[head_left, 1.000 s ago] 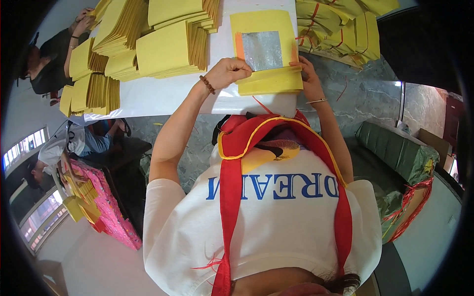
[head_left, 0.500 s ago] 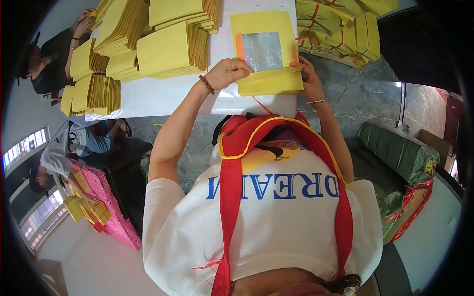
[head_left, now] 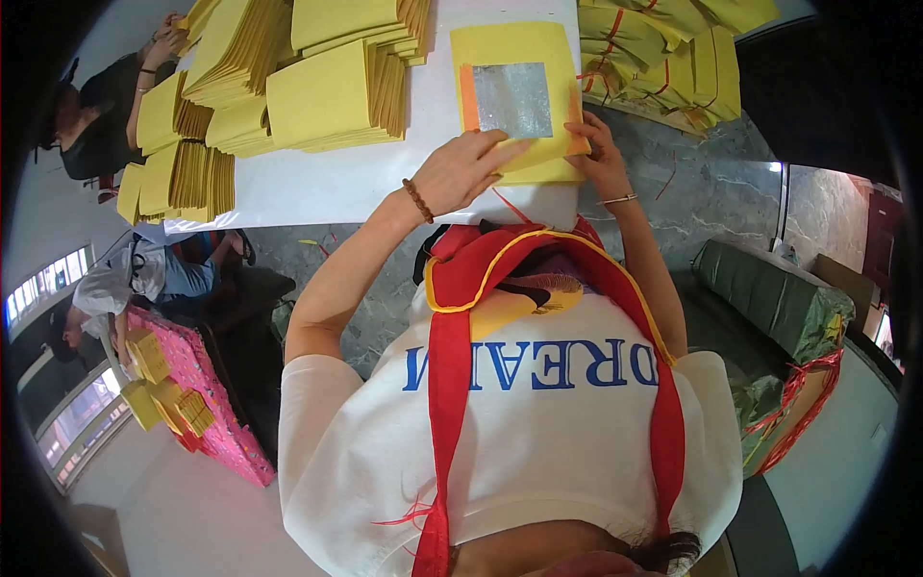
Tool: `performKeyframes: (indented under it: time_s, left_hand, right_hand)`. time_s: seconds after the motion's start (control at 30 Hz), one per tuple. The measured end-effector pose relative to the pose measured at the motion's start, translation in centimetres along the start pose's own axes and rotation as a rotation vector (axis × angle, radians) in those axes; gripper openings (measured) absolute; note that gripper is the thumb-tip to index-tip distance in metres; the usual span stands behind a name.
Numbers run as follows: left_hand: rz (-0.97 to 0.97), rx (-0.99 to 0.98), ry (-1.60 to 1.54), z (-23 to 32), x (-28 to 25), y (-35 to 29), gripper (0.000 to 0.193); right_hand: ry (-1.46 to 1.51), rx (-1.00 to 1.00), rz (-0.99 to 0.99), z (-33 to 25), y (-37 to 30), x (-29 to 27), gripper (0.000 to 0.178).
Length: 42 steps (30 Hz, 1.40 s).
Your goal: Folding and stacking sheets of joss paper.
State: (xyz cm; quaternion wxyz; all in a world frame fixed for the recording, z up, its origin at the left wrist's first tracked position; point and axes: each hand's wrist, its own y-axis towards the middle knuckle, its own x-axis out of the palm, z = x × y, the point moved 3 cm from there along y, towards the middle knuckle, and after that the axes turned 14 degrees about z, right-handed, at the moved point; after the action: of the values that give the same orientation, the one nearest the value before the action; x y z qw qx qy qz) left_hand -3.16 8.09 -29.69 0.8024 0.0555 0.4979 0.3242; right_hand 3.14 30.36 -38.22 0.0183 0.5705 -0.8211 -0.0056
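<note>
A yellow paper sheet lies on the white table in front of me, with a silver square at its middle and orange strips down both sides. Over its near left part reaches my left hand, fingers stretched out and slightly smeared by motion, covering the lower left corner of the square. At the sheet's right edge, my right hand has its fingers on top by the orange strip and grips the paper there. My left palm and part of the sheet's near left side are hidden.
Stacks of folded yellow paper fill the left of the white table. Bundles tied with red string lie beyond its right edge. Green wrapped bales stand at right. Two people work at left, one beside a pink-covered table.
My left hand has opened from a closed grip and spread over the sheet. The raised fold along the near part now looks flat. My right hand stays at the right edge.
</note>
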Motion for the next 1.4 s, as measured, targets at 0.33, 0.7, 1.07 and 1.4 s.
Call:
performKeyframes:
  time_s: [0.33, 0.7, 1.07, 1.4]
  left_hand:
    - [-0.082, 0.081, 0.03, -0.6, 0.2, -0.5, 0.045]
    - [-0.119, 0.08, -0.105, -1.7, -0.1, 0.0, 0.035]
    - [-0.016, -0.19, -0.185, -2.1, -0.6, 0.1, 0.009]
    - [0.108, -0.183, -0.195, -1.9, -2.5, -0.3, 0.061]
  right_hand:
    - [-0.074, 0.118, 0.092, 0.7, 0.8, -0.4, 0.029]
    - [-0.06, 0.154, 0.114, 0.7, 0.9, -0.4, 0.029]
    - [-0.079, 0.085, -0.138, -0.6, 0.2, -0.6, 0.051]
    - [-0.026, 0.013, 0.068, 1.4, 0.5, -0.3, 0.023]
